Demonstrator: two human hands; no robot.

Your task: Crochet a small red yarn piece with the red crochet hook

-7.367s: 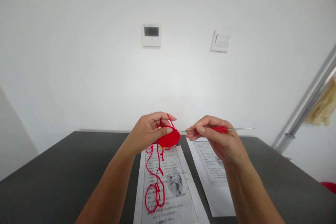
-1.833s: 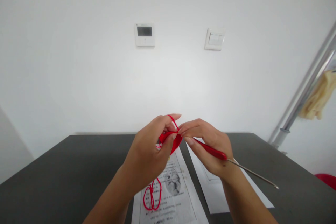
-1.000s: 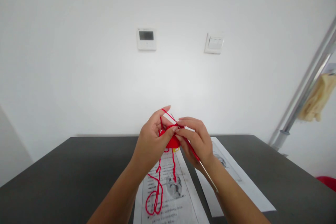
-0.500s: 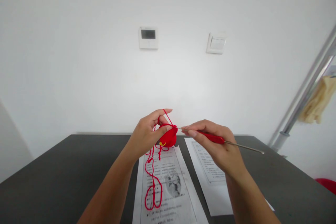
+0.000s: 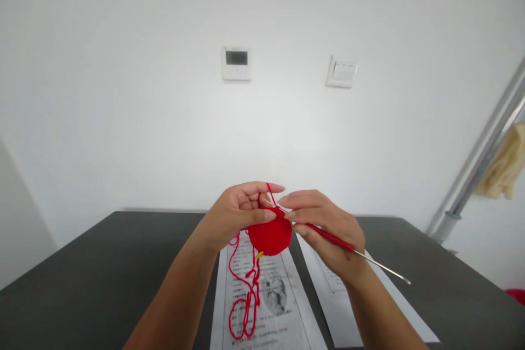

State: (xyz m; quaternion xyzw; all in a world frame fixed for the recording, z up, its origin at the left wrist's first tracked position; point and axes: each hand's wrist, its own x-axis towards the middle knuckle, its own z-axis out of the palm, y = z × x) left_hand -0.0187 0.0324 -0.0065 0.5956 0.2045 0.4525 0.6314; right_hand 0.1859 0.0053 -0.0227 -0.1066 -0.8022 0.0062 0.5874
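My left hand [image 5: 235, 213] pinches the top edge of a small round red crochet piece [image 5: 270, 236], with red yarn looped over its raised forefinger. My right hand [image 5: 328, 224] grips a crochet hook with a red handle [image 5: 330, 236]; its metal shaft sticks out to the lower right, and the hook end meets the upper right edge of the red piece. Both hands are held together above the table. A strand of red yarn [image 5: 245, 306] hangs from the piece and coils on a printed sheet below. A small yellow marker [image 5: 258, 255] hangs at the piece's lower edge.
Two printed paper sheets [image 5: 274, 306] [image 5: 348, 311] lie side by side on the dark grey table [image 5: 82, 279]. The white wall behind carries a small display panel [image 5: 236, 63] and a light switch [image 5: 342, 71]. A slanted metal pole [image 5: 479, 164] with pale cloth [image 5: 506, 167] stands at the right.
My hands have come closer together and dropped slightly. The red piece now faces me flat. The hook's shaft has tilted down to the right, with its tip at the piece's edge.
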